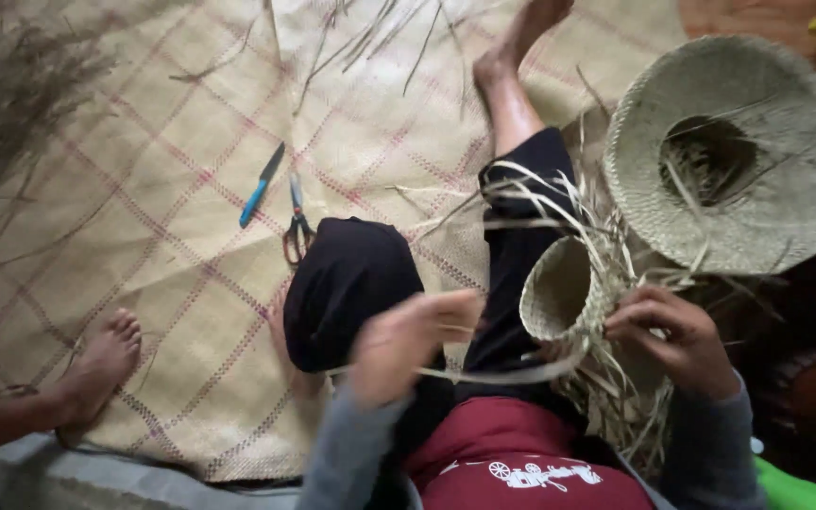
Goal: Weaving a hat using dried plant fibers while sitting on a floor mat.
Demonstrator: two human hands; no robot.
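Motion blurs the left hand [408,342] beside the half-woven basket [564,291], leaving its grip unclear; another person's feet [96,364], left of the basket, are cropped by the frame edge.

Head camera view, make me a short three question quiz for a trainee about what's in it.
1. True or false: the right hand touches the small unfinished woven basket.
2. What does the left hand pinch? A) scissors B) a straw strand C) a knife
3. Which finished woven thing lies beside the basket?

Key: 1 true. 2 B, a straw strand; the scissors and blue-handled knife lie on the woven mat. 3 the woven hat.
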